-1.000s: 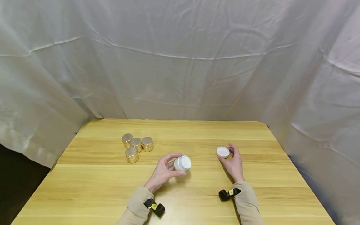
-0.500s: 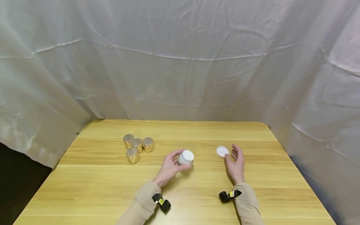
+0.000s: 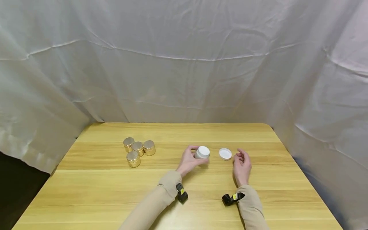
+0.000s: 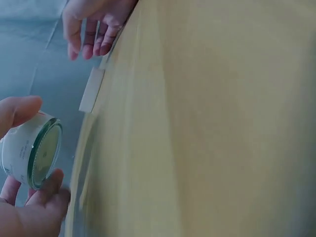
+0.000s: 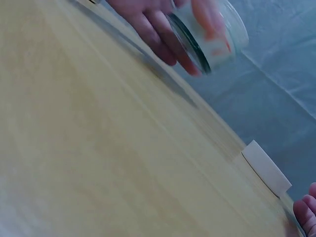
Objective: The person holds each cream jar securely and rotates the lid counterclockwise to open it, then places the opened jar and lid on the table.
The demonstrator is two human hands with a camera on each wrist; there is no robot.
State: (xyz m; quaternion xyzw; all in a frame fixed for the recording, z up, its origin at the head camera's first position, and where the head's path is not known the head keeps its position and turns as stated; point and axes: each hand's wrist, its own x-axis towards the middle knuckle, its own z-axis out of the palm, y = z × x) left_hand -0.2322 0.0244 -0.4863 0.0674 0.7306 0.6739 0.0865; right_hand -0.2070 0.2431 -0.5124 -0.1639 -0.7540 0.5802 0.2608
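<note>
My left hand (image 3: 188,162) grips a small glass jar (image 3: 202,152) with a white top, thumb on the near side and fingers on the far side. Held above the table, the jar shows its greenish glass base (image 4: 47,155) in the left wrist view and printed marks on its side. A white screw lid (image 3: 225,154) lies on the table to the jar's right, hollow side up. Just right of that lid is my right hand (image 3: 242,166), fingers loosely bent and holding nothing. Only a few of its fingertips (image 5: 306,210) show in the right wrist view.
Several gold-lidded jars (image 3: 138,149) stand grouped at the left of the wooden table (image 3: 95,191). A pale grey curtain (image 3: 184,80) hangs behind the table and along its sides. Each sleeve carries a black wrist camera (image 3: 228,200).
My left hand has carried the jar right and away from me, close to the lid, turning it more upright. My right hand has let go of the lid and drawn slightly right.
</note>
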